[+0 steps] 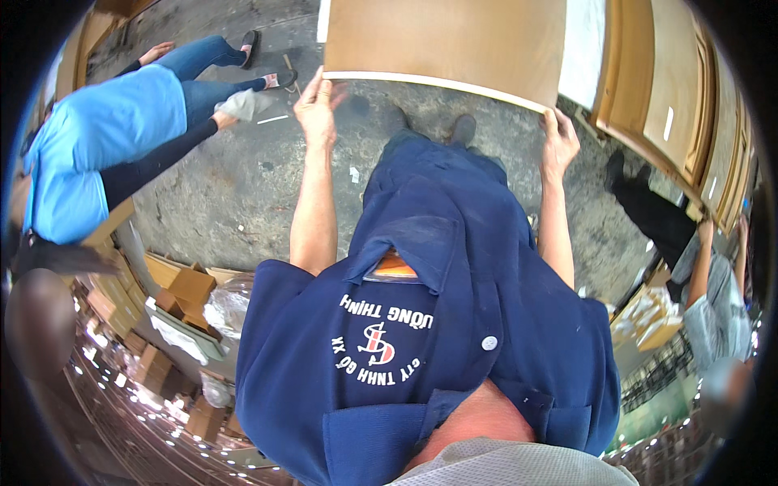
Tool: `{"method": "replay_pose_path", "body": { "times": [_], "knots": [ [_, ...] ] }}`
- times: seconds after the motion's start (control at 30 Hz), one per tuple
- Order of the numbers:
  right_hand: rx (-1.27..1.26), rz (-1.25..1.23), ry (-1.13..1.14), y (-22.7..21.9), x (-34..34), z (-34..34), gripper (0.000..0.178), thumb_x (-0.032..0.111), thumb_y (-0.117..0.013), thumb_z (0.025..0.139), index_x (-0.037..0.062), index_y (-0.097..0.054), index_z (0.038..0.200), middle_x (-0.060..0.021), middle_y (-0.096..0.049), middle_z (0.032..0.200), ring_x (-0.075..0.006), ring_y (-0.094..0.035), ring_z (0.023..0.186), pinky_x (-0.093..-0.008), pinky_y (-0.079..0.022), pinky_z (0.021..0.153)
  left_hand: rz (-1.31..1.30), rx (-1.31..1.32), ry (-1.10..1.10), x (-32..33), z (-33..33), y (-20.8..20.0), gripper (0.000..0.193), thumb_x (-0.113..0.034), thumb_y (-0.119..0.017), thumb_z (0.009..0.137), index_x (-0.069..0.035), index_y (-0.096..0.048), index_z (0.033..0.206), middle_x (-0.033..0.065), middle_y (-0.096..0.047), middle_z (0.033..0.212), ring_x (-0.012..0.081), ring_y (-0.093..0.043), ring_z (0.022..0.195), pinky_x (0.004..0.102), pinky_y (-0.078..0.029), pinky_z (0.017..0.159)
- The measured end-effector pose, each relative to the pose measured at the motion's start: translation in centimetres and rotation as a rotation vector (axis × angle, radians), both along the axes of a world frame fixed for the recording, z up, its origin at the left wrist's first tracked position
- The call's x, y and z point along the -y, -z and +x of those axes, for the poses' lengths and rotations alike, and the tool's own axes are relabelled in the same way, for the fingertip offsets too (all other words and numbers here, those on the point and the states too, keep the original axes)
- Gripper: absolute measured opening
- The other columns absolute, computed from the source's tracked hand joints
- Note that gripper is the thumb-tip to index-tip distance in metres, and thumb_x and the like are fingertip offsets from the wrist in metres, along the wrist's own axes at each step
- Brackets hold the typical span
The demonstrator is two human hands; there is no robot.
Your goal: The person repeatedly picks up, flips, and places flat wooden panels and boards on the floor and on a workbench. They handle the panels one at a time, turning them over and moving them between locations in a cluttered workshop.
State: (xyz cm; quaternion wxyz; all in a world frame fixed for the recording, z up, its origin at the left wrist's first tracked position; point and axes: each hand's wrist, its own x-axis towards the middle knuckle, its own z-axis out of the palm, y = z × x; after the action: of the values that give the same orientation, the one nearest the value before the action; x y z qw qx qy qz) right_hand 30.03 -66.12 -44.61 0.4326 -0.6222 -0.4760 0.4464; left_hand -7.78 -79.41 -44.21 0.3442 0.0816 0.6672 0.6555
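The one camera sits on the person's head and looks straight down, so the blue shirt point(429, 340) fills the picture's lower middle, very close. Past the shirt, farther from the camera, is the grey floor point(243, 186). The picture is round and bends at its rim, well away from the shirt.

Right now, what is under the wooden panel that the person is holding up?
Below the wooden panel, held by the left hand and right hand, lies grey concrete floor and two dark shoes. Anything behind the panel is hidden.
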Motion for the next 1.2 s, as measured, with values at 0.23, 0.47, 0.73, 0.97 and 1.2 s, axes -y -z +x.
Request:
{"method": "replay_pose_path", "body": {
  "times": [0.23, 0.47, 0.73, 0.97, 1.2],
  "knots": [
    [0.011, -0.164, -0.082, -0.7, -0.3, 0.4, 0.033, 0.015, -0.063, 0.090, -0.0093, -0.058, 0.112, -0.0153, -0.063, 0.103, -0.0205, -0.064, 0.090, -0.0338, -0.055, 0.083, 0.097, 0.033, -0.066, 0.0, -0.8, 1.4, 0.022, -0.008, -0.064, 0.088, 0.000, -0.066, 0.109, 0.0091, -0.068, 0.094, 0.0168, -0.066, 0.078, 0.0297, -0.056, 0.070],
    [-0.328, -0.478, 0.054, -0.6, -0.8, -0.6, 0.043, 0.019, -0.055, 0.094, 0.0021, -0.041, 0.131, -0.0153, -0.051, 0.126, -0.0308, -0.052, 0.116, -0.0455, -0.043, 0.102, 0.179, 0.100, -0.132, 0.1, -0.9, 3.8, 0.017, -0.005, -0.066, 0.086, 0.002, -0.065, 0.101, 0.0069, -0.067, 0.091, 0.0134, -0.065, 0.078, 0.0255, -0.055, 0.069],
    [-0.283, -0.475, 0.187, 0.4, -1.0, -1.2, 0.039, 0.023, -0.062, 0.089, 0.0044, -0.050, 0.121, -0.0097, -0.058, 0.119, -0.0271, -0.054, 0.115, -0.0448, -0.041, 0.103, 0.379, 0.397, -0.130, 0.0, -1.6, 6.0, 0.050, -0.028, -0.073, 0.079, 0.002, -0.056, 0.115, 0.0079, -0.066, 0.094, 0.0129, -0.063, 0.085, 0.0246, -0.052, 0.072],
    [-0.163, -0.450, 0.183, -0.8, -1.5, -1.3, 0.035, 0.016, -0.056, 0.093, -0.0027, -0.050, 0.121, -0.0115, -0.059, 0.116, -0.0254, -0.056, 0.111, -0.0406, -0.046, 0.099, 0.307, 0.384, -0.013, 0.1, -2.9, 6.4, 0.062, -0.040, -0.076, 0.073, 0.003, -0.057, 0.113, 0.0067, -0.066, 0.092, 0.0124, -0.063, 0.085, 0.0256, -0.050, 0.074],
    [-0.350, -0.399, 0.300, 0.1, -1.0, -4.0, 0.038, 0.019, -0.055, 0.093, -0.0010, -0.047, 0.124, -0.0150, -0.055, 0.121, -0.0300, -0.049, 0.118, -0.0477, -0.037, 0.105, 0.179, 0.292, 0.091, 0.8, -3.6, 5.6, 0.058, -0.036, -0.075, 0.075, 0.003, -0.057, 0.115, 0.0096, -0.067, 0.097, 0.0152, -0.064, 0.089, 0.0284, -0.052, 0.079]
  ]
}}
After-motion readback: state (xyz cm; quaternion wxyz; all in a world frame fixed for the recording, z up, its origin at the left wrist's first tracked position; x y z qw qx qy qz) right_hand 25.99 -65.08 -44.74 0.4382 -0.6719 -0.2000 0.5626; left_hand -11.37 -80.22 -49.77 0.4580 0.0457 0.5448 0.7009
